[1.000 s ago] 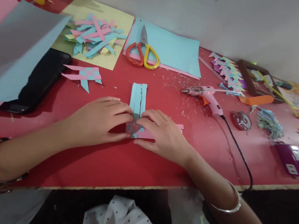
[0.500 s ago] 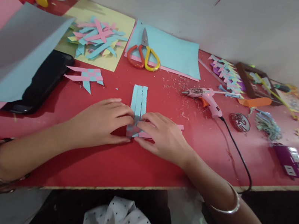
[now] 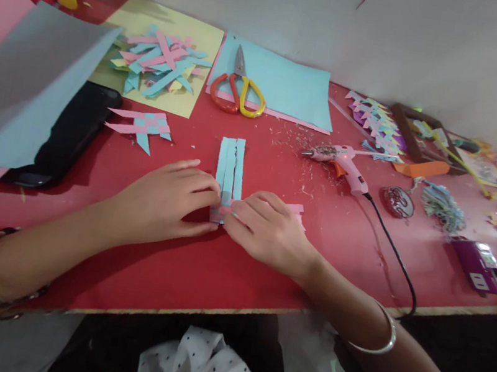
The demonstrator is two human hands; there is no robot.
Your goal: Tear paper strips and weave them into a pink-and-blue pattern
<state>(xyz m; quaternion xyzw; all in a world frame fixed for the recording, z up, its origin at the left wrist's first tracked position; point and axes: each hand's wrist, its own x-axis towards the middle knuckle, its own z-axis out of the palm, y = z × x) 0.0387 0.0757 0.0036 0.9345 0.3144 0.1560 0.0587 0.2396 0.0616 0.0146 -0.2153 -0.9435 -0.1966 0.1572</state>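
Observation:
Upright light-blue paper strips lie side by side on the red table, woven with pink paper strips at their lower end. My left hand grips the left edge of this weave, fingertips above and thumb below. On the opposite side, my right hand has its fingers bunched on the weave and covers most of the pink strips. Part of the woven end is hidden under my fingertips. A finished-looking woven pink-and-blue paper fish lies to the left, beyond my left hand.
Scissors rest against blue sheets. A pile of cut strips sits on yellow paper. The pink glue gun lies right, its cord crossing the table edge. A black device lies left under large sheets.
My right hand has shifted its fingers slightly along the weave, and its fingers are drawn closer together. The left hand stays at the strips' left edge.

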